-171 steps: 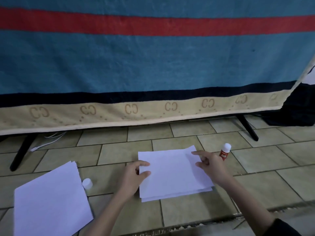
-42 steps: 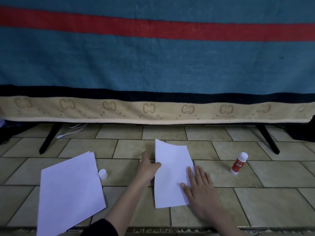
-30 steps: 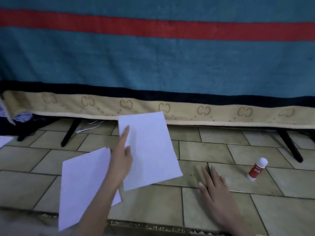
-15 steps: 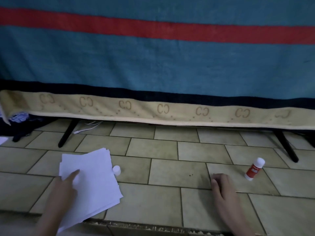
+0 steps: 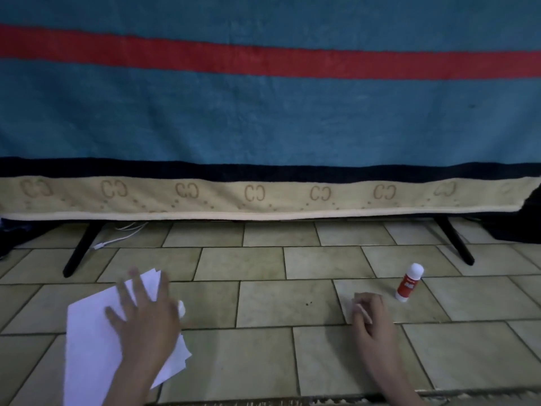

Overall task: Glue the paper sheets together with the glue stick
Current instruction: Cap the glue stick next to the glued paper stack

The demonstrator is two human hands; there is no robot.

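Left hand (image 5: 146, 315) spread flat, fingers wide, pressing paper stack (image 5: 96, 347) at 7 o'clock; half a second back only fingertips touched it. Right hand (image 5: 370, 316) loosely curled, empty, on tile (image 5: 263, 361), little changed. Glue stick (image 5: 409, 282) upright at 1 o'clock of right hand, unmoved; cap (image 5: 181, 307) beside left thumb.

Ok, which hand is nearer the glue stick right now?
Right. The right hand rests on the tiles just left of the upright glue stick, not touching it; the left hand lies on the paper stack.

Matt white paper sheets (image 5: 93, 341) on glazed floor tiles (image 5: 263, 361)
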